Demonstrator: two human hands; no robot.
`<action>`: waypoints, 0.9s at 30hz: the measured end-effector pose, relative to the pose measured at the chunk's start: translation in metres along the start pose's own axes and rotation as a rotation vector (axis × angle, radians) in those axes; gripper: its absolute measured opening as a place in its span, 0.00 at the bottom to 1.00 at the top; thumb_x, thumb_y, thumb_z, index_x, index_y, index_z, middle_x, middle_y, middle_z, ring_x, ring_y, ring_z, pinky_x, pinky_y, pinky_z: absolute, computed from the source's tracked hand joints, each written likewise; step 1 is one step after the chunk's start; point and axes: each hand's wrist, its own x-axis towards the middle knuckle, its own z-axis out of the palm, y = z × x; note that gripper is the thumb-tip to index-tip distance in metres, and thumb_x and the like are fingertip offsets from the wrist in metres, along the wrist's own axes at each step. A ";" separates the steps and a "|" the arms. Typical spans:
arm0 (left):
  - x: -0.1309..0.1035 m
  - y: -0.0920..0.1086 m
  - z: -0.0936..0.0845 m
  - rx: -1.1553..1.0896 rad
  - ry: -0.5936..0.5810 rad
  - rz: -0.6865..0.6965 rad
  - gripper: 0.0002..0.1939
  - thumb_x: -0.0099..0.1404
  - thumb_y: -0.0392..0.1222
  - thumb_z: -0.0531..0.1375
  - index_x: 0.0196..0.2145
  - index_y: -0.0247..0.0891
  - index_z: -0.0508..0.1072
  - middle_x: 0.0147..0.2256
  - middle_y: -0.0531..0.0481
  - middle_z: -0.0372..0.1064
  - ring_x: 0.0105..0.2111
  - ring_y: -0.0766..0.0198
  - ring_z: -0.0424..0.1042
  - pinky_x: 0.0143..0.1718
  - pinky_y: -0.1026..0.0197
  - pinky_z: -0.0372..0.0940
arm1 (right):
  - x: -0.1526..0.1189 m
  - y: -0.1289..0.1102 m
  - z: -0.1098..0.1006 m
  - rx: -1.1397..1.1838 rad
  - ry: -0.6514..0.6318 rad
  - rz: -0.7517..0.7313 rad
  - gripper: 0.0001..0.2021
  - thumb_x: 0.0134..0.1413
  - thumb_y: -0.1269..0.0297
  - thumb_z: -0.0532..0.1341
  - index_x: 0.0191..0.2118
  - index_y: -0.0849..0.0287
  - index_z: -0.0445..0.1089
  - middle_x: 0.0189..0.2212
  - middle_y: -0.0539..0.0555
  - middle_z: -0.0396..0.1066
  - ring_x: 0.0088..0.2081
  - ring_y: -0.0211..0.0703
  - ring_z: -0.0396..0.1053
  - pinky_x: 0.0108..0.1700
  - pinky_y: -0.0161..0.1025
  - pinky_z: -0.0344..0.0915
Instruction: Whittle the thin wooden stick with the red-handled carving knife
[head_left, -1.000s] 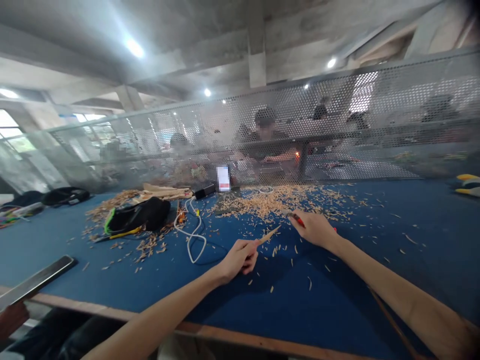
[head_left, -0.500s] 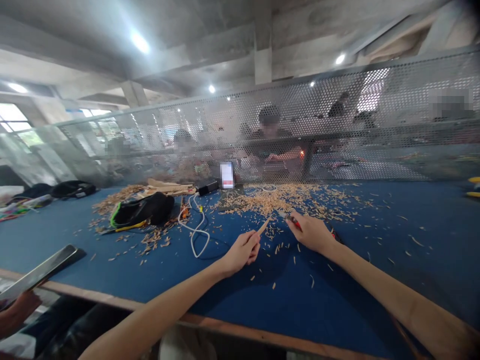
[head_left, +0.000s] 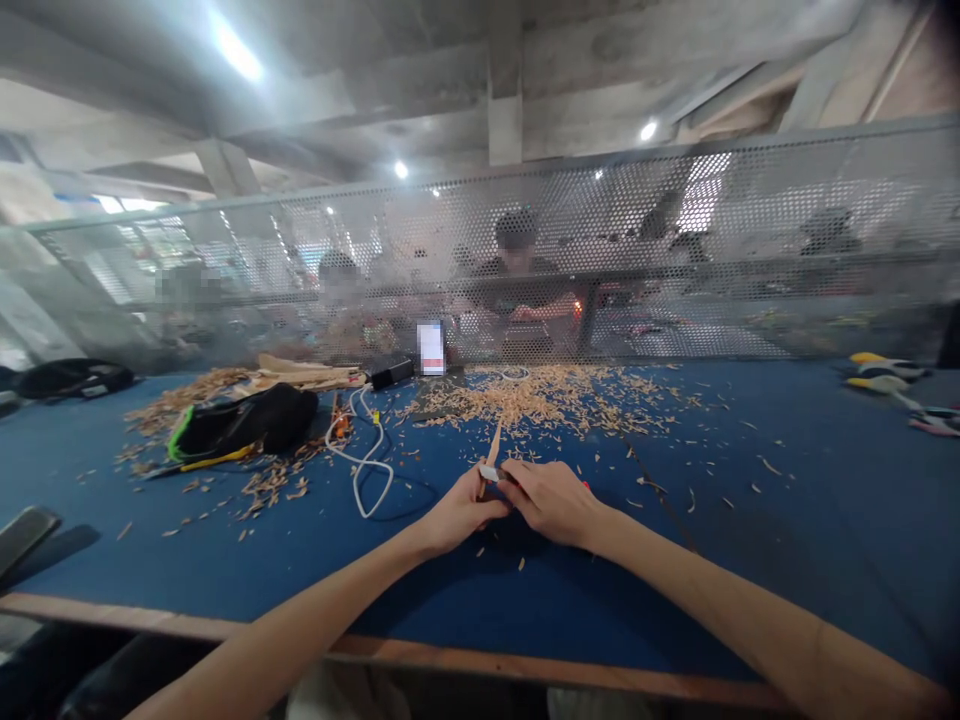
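My left hand (head_left: pixel 459 515) is closed around the lower end of a thin wooden stick (head_left: pixel 494 442), whose pointed tip is directed away from me. Against the stick lies the pale blade of a knife (head_left: pixel 490 473). My right hand (head_left: pixel 551 500) is wrapped round the knife's handle, mostly hidden by the fingers; a bit of red shows beside the knuckles. Both hands meet just above the blue table (head_left: pixel 600 610). Beyond them a heap of wood shavings (head_left: pixel 532 400) spreads over the tabletop.
At left lie a black bag with green trim (head_left: pixel 247 425), a yellow-handled tool (head_left: pixel 217 458), a white cable (head_left: pixel 367 462) and wood pieces (head_left: pixel 300 373). A phone (head_left: pixel 431 348) stands before the perforated metal screen (head_left: pixel 637 260). Yellow-handled tools (head_left: pixel 881 375) lie at far right. People sit behind the screen.
My right hand has come left and nearer to me, bringing the knife from beyond the stick's tip onto the stick beside my left hand. The camera view has turned slightly right.
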 end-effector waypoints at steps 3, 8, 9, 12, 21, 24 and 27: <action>0.001 0.001 0.001 0.019 0.007 -0.006 0.17 0.54 0.45 0.69 0.30 0.39 0.63 0.18 0.63 0.50 0.17 0.75 0.47 0.19 0.67 0.42 | -0.001 -0.001 -0.002 -0.019 -0.029 -0.023 0.17 0.75 0.57 0.44 0.48 0.58 0.67 0.41 0.57 0.78 0.36 0.45 0.75 0.33 0.37 0.56; 0.004 0.000 0.001 0.043 0.088 0.037 0.15 0.52 0.45 0.69 0.26 0.37 0.66 0.19 0.60 0.53 0.21 0.72 0.52 0.23 0.67 0.48 | -0.002 0.000 -0.005 -0.109 -0.053 -0.044 0.17 0.75 0.57 0.45 0.50 0.58 0.67 0.44 0.58 0.78 0.36 0.45 0.76 0.31 0.38 0.53; 0.004 -0.001 0.001 0.065 0.098 0.039 0.15 0.52 0.45 0.68 0.24 0.37 0.66 0.19 0.59 0.54 0.22 0.71 0.52 0.24 0.66 0.49 | -0.003 0.001 -0.006 -0.124 -0.054 -0.051 0.17 0.75 0.57 0.45 0.51 0.58 0.67 0.44 0.58 0.78 0.36 0.46 0.76 0.31 0.38 0.53; 0.005 -0.003 0.000 0.142 0.137 0.021 0.17 0.54 0.48 0.66 0.21 0.37 0.64 0.19 0.58 0.53 0.23 0.71 0.51 0.24 0.66 0.48 | -0.003 0.002 -0.009 -0.148 -0.048 -0.052 0.17 0.74 0.58 0.46 0.54 0.58 0.67 0.45 0.59 0.78 0.35 0.46 0.76 0.30 0.38 0.53; 0.001 -0.005 -0.001 0.392 0.303 0.033 0.26 0.61 0.60 0.61 0.22 0.42 0.52 0.20 0.60 0.44 0.23 0.70 0.44 0.24 0.64 0.44 | 0.004 0.028 -0.007 -0.102 0.072 0.047 0.18 0.73 0.55 0.47 0.46 0.56 0.72 0.37 0.56 0.79 0.32 0.43 0.75 0.30 0.36 0.53; -0.008 -0.004 0.001 0.480 0.460 0.084 0.28 0.64 0.61 0.59 0.22 0.43 0.48 0.20 0.60 0.42 0.23 0.70 0.44 0.25 0.63 0.44 | 0.002 0.078 -0.013 -0.086 0.191 0.325 0.20 0.72 0.55 0.46 0.44 0.57 0.73 0.27 0.55 0.77 0.25 0.43 0.70 0.28 0.37 0.52; -0.012 -0.004 0.002 0.494 0.457 0.097 0.24 0.68 0.59 0.55 0.23 0.42 0.53 0.20 0.60 0.45 0.23 0.69 0.46 0.26 0.62 0.46 | -0.004 0.117 -0.020 -0.092 0.304 0.506 0.19 0.71 0.56 0.46 0.43 0.57 0.73 0.27 0.55 0.77 0.26 0.45 0.71 0.29 0.37 0.53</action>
